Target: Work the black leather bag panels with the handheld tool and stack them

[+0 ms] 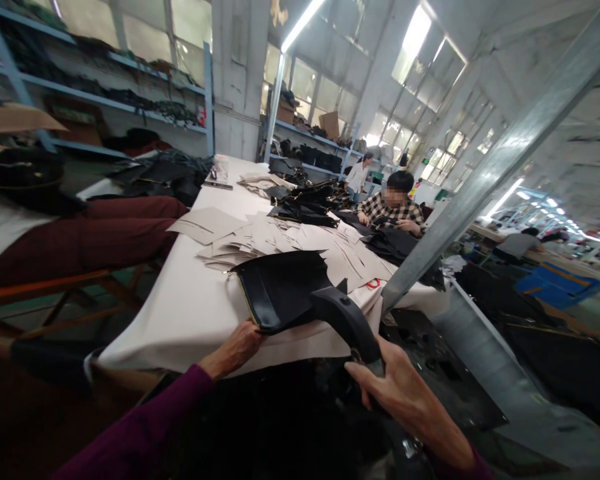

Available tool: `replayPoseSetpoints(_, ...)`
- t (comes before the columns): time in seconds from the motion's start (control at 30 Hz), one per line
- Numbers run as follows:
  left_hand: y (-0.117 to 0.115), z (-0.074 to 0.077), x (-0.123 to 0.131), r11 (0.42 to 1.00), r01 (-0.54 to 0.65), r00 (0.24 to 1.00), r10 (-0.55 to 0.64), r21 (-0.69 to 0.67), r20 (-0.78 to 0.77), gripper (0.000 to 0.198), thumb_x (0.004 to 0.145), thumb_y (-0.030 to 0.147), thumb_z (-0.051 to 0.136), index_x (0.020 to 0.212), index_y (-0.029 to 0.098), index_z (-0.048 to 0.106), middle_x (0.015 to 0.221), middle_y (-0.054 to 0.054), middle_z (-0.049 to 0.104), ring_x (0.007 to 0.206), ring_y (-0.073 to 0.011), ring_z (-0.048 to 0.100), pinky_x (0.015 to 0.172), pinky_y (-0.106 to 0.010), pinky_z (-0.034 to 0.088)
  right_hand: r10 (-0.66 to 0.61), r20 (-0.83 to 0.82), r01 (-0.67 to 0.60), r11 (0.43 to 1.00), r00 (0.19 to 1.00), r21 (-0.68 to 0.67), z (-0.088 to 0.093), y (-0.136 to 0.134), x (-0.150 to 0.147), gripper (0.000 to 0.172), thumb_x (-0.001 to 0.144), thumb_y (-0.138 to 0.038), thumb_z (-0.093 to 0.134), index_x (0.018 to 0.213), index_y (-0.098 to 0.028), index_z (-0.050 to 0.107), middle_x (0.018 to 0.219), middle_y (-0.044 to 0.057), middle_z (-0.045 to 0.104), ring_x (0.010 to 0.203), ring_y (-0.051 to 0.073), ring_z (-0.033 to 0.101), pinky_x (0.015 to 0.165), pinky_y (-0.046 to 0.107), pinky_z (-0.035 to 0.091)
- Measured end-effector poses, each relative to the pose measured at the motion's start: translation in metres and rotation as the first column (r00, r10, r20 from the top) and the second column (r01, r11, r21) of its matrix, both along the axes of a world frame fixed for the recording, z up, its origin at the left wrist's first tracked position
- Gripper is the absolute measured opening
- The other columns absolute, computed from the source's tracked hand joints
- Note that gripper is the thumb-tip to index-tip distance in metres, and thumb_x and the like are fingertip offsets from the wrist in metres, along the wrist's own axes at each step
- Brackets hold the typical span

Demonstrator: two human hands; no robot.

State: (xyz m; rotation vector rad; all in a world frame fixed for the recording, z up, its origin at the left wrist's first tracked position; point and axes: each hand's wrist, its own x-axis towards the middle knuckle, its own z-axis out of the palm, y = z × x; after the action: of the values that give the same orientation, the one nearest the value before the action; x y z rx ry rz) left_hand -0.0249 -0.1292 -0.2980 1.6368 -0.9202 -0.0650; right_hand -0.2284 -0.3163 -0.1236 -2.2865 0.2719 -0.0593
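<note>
My left hand [243, 343] is closed on the lower corner of a black fabric bag panel [285, 287] with a gold-coloured zip along its left edge. The panel is held tilted over the near edge of the white-covered table [180, 327]. In my right hand [397, 377] is a curved black tool [347, 313]; its exact kind is not clear. The tool's broad end reaches the right side of the panel and hides part of it. Just behind the panel lie several loose pale sheets [250, 243].
A slanted metal post [460, 193] rises just right of the table. Black zipped pieces [310, 203] are heaped farther back, near a person in a checked shirt [387, 210]. Another person's legs [90, 233] extend toward the table's left side. A grey metal trough [505, 353] stands at right.
</note>
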Motion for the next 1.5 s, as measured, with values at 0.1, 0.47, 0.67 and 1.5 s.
replayPoseSetpoints(0.1, 0.003, 0.006, -0.005, 0.999, -0.037, 0.998, 0.038, -0.011, 0.047, 0.018, 0.070, 0.026, 0.063, 0.052, 0.022, 0.060, 0.055, -0.003, 0.057, 0.056, -0.0147, 0.052, 0.061, -0.023, 0.041, 0.071, 0.005, -0.071, 0.997, 0.997, 0.026, -0.006, 0.005, 0.021, 0.012, 0.080, -0.029, 0.052, 0.076, -0.019, 0.046, 0.048, -0.008, 0.049, 0.040, 0.009, 0.051, 0.040, 0.018, 0.039)
replayPoseSetpoints(0.47, 0.033, -0.004, -0.014, 0.932, -0.337, 0.807, 0.211, 0.137, 0.552, 0.021, 0.081, 0.013, 0.046, 0.070, 0.020, 0.063, 0.083, -0.007, 0.060, 0.088, -0.0207, 0.050, 0.079, -0.034, 0.041, 0.092, -0.173, -0.092, 0.996, 0.981, 0.005, -0.046, 0.004, 0.013, 0.020, 0.078, -0.037, 0.053, 0.085, -0.018, 0.052, 0.059, -0.004, 0.053, 0.041, 0.009, 0.052, 0.039, 0.018, 0.039)
replayPoseSetpoints(0.67, 0.041, -0.012, -0.028, 0.876, -0.465, 0.641, 0.233, 0.129, 0.732, 0.026, 0.082, 0.006, 0.041, 0.064, 0.015, 0.056, 0.076, -0.006, 0.053, 0.074, -0.0172, 0.045, 0.064, -0.029, 0.040, 0.092, -0.258, -0.105, 0.994, 0.962, -0.036, -0.024, 0.006, -0.015, 0.013, 0.080, -0.031, 0.051, 0.082, -0.018, 0.052, 0.055, -0.005, 0.051, 0.044, 0.010, 0.052, 0.042, 0.017, 0.039)
replayPoseSetpoints(1.5, 0.014, -0.003, -0.021, 0.892, -0.436, 0.890, 0.447, -0.117, 0.090, 0.020, 0.077, 0.013, 0.041, 0.061, 0.015, 0.052, 0.068, 0.000, 0.049, 0.062, -0.0103, 0.046, 0.055, -0.020, 0.035, 0.152, -0.124, -0.147, 0.988, 0.981, 0.047, -0.038, 0.042, 0.018, 0.012, 0.079, -0.027, 0.054, 0.078, -0.018, 0.045, 0.056, -0.008, 0.047, 0.042, 0.008, 0.051, 0.041, 0.017, 0.040)
